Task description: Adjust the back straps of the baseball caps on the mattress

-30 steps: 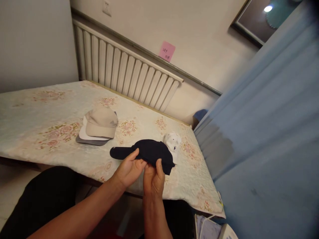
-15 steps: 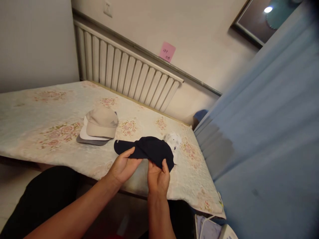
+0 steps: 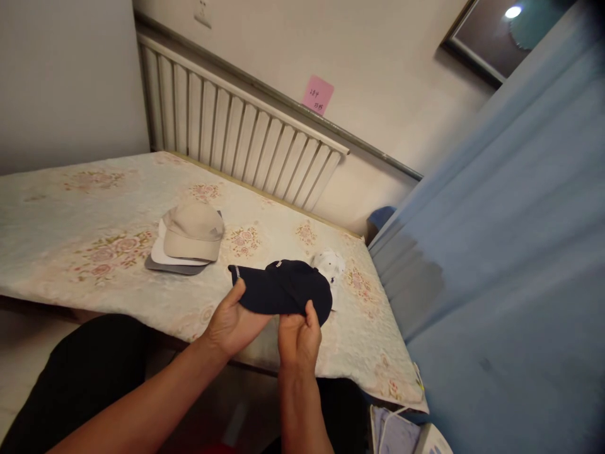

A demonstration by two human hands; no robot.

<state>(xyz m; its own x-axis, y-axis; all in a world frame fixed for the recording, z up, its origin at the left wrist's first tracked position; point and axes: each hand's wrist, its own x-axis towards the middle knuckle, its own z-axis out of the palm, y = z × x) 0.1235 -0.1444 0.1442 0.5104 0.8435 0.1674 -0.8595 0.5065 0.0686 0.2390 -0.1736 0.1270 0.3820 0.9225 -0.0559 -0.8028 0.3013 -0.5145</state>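
Note:
Between both hands I hold a dark navy baseball cap [image 3: 283,287], its brim pointing left and its crown to the right. My left hand [image 3: 239,321] grips the brim, thumb on top and fingers underneath. The crown end rests in my right hand [image 3: 300,334], whose thumb presses its near side. Behind the navy cap, partly hidden by it, lies a white cap [image 3: 331,261] with a small dark logo. To the left, a stack of caps sits on the bedspread: a beige cap [image 3: 193,230] on top, a white brim [image 3: 163,252] and a grey brim [image 3: 177,268] below.
A floral bedspread [image 3: 265,221] covers the surface before me. Along the wall runs a white radiator [image 3: 236,120], with a pink note [image 3: 317,94] above it. A blue curtain [image 3: 496,252] hangs at the right. A white object [image 3: 432,441] stands near the lower right corner.
The navy cap has turned so more of its brim's upper face shows, and a small label is visible on the crown. My left thumb has shifted left towards the brim's edge.

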